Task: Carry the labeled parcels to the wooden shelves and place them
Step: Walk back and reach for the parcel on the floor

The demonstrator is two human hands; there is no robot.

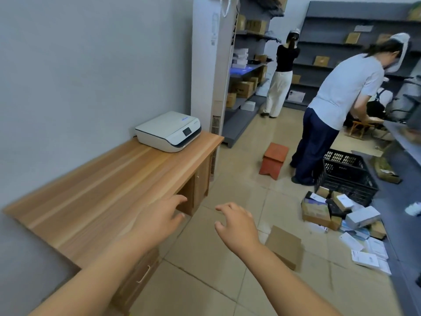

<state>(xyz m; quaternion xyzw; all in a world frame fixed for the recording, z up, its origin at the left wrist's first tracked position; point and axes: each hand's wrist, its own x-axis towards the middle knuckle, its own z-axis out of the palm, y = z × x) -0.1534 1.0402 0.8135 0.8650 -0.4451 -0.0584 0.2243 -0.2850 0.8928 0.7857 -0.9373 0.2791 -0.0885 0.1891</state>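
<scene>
Both hands, left (159, 215) and right (237, 224), empty, fingers spread, mid-frame; apparently between loads, parcels (341, 215) heaped lower right.

Where we see things in the room

We see the printer (168, 131) on the tabletop (102, 185) at left, parcels (341, 215) on the floor at right, the crate (346, 174) behind them.

bare tiled floor (200, 281) ahead, desk (95, 197) left, parcel pile (337, 215) right
</scene>
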